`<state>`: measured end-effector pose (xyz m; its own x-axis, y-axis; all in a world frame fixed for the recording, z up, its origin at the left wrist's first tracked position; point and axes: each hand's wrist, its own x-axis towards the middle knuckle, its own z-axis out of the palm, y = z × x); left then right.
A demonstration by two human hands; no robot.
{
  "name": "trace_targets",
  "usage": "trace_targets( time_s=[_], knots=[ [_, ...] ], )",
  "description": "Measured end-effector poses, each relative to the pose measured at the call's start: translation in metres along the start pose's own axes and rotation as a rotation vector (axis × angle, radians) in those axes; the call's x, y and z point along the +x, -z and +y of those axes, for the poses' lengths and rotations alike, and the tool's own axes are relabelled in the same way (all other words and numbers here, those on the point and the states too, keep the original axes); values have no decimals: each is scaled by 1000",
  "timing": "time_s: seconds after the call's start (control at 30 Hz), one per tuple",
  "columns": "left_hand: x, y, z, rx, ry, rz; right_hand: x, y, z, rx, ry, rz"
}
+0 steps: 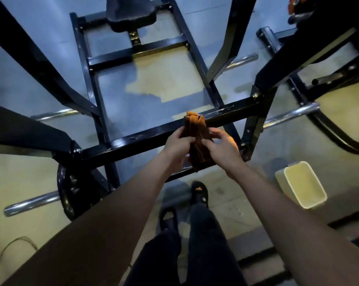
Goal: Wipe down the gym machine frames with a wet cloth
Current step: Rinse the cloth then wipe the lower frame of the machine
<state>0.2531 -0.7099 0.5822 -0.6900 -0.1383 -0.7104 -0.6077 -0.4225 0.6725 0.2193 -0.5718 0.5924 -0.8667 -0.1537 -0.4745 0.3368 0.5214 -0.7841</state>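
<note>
Gym floor (166, 83) here is a pale, blotchy surface, bluish in spots and yellowish in others, and lighting is pretty dim so details get murky. Far left, thick black frame arms (30, 58) run off the top and left edges, so you can't see where they end. Low on the left there's a dark weight plate (71, 193) on a chrome bar (30, 203); the plate is partly hidden behind the left forearm. Down in the near-left corner a thin cable (13, 244) loops on the floor, hard to make out.

Middle of the shot: a black crossbar (133, 139) of the machine frame runs diagonally from low left up to the right. Further back sits a black seat pad (131, 17), cut off at the top edge.

Both hands are up just over that crossbar with the orange-brown cloth (197, 129) between them. Left hand (177, 144) has fingers curled around the cloth's left side; right hand (221, 147) pinches the right side with fingertips. The cloth is bunched in folds, its top poking up above the bar; whether it actually touches the bar, can't tell.

Below, dark trousers and black sandals (199, 195). Right of that, a pale rectangular tub (304, 184) on the floor, contents unclear. Far right, more black frame and something orange (292, 3) clipped by the top corner.
</note>
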Motion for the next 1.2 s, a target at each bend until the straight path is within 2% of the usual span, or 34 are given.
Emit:
trace_targets(
  time_s=[0.07, 0.13, 0.17, 0.3, 0.4, 0.47, 0.53, 0.6, 0.67, 0.73, 0.77, 0.83, 0.93, 1.0, 1.1, 1.2],
  knots=[
    [14, -3, -1, 48, -49, 83, 14, -6, 9, -144, 158, 57],
    [25, -6, 3, 53, -61, 141, 26, -11, 17, -224, 324, 23],
    [34, -7, 5, 29, -42, 174, 34, -11, 19, -207, 333, -19],
    [67, -10, 19, -167, 126, 258, 51, 8, 21, -1, 172, -256],
    [84, -8, 21, -183, 220, 274, 63, 27, 26, -154, 259, -461],
    [87, -6, 17, -93, 267, 235, 75, 31, 30, -320, 369, -433],
    [89, -3, 12, -74, 308, 180, 89, 33, 31, -452, 459, -303],
    [91, -3, 5, -119, 315, 206, 99, 34, 32, -452, 490, -235],
    [97, -8, -8, -145, 268, 290, 106, 32, 35, -316, 388, -231],
    [97, -16, -24, 55, 104, 307, 115, 28, 39, -166, 219, -243],
    [92, -21, -31, 177, 15, 250, 117, 26, 40, -104, 148, -257],
    [86, -30, -46, 273, -91, 72, 122, 25, 45, 20, 26, -285],
    [89, -30, -56, 202, -61, -98, 123, 25, 46, 180, -75, -276],
    [91, -33, -58, 158, -29, -181, 122, 25, 46, 241, -69, -245],
    [92, -37, -58, 44, 6, -189, 117, 26, 48, 212, -1, -288],
    [94, -38, -57, -33, 74, -186, 111, 22, 51, 227, -70, -426]
  ],
)
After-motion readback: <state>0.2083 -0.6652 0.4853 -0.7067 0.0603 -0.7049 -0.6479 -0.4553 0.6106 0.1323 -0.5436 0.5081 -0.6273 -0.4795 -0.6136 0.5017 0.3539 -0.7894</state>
